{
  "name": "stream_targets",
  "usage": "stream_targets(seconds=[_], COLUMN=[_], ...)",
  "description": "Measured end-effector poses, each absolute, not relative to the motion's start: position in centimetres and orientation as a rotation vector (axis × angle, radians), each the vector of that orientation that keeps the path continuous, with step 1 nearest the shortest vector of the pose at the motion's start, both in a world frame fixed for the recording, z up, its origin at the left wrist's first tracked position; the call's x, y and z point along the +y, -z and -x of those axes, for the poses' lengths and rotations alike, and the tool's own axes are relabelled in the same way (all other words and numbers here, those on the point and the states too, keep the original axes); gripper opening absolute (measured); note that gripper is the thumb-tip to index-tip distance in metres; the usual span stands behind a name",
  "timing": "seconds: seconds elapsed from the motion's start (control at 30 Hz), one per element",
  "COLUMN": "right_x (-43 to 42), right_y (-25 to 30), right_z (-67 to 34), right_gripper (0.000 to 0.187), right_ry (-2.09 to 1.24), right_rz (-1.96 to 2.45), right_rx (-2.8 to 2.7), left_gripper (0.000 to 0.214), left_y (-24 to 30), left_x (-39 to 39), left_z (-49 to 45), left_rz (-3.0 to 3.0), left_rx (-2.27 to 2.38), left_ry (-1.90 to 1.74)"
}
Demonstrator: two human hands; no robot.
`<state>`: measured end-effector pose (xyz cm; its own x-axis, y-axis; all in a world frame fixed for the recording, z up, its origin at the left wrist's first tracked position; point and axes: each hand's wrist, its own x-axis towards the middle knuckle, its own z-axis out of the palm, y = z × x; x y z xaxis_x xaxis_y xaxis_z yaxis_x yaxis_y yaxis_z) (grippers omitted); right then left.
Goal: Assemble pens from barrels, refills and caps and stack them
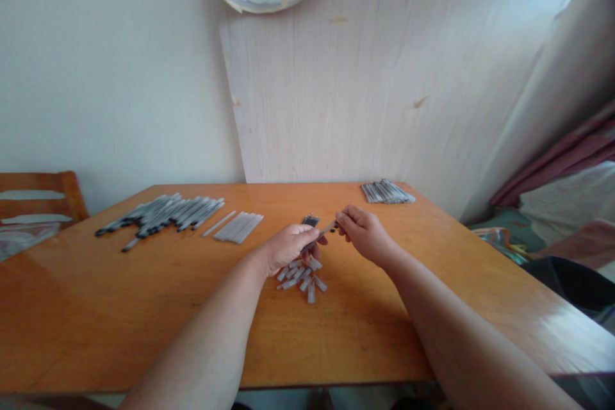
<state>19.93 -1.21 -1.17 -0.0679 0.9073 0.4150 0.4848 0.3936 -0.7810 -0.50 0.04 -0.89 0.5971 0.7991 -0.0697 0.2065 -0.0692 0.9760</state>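
Observation:
My left hand [287,247] and my right hand [363,231] meet over the middle of the orange wooden table [144,307]. Both are closed on one slim grey pen [321,231] held between them, the left gripping its near part and the right pinching its far end. Just under the hands lies a small heap of short grey caps [302,277]. A small dark piece [310,220] lies right behind the hands.
A big pile of grey pens [163,213] lies at the table's far left, with a row of pale tubes [239,227] beside it. Another grey bundle [387,191] sits at the far right corner. A wooden chair [43,195] stands at left; fabric and clutter at right.

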Motion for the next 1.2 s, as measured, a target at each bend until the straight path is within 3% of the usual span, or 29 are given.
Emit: stream_targets(seconds=[0.57,0.83,1.2], right_x=[-1.13,-1.3,-0.93], right_y=[1.12,0.87,1.32], right_z=[-19.5,-19.53,-19.63], right_gripper=[0.031,0.031,0.033], right_ry=[-0.776,-0.786,-0.826], right_rz=[1.23,1.194,1.159], right_rx=[-1.547,-1.49,-1.479], left_gripper=[0.027,0.047,0.039], left_y=[0.97,0.74,1.08], left_x=[-0.18,0.16,0.0], left_z=[0.03,0.45,0.44], left_rz=[-1.705,-1.633,-1.665], left_rx=[0.935,0.876,0.91], left_ry=[-0.833,-0.708,-0.642])
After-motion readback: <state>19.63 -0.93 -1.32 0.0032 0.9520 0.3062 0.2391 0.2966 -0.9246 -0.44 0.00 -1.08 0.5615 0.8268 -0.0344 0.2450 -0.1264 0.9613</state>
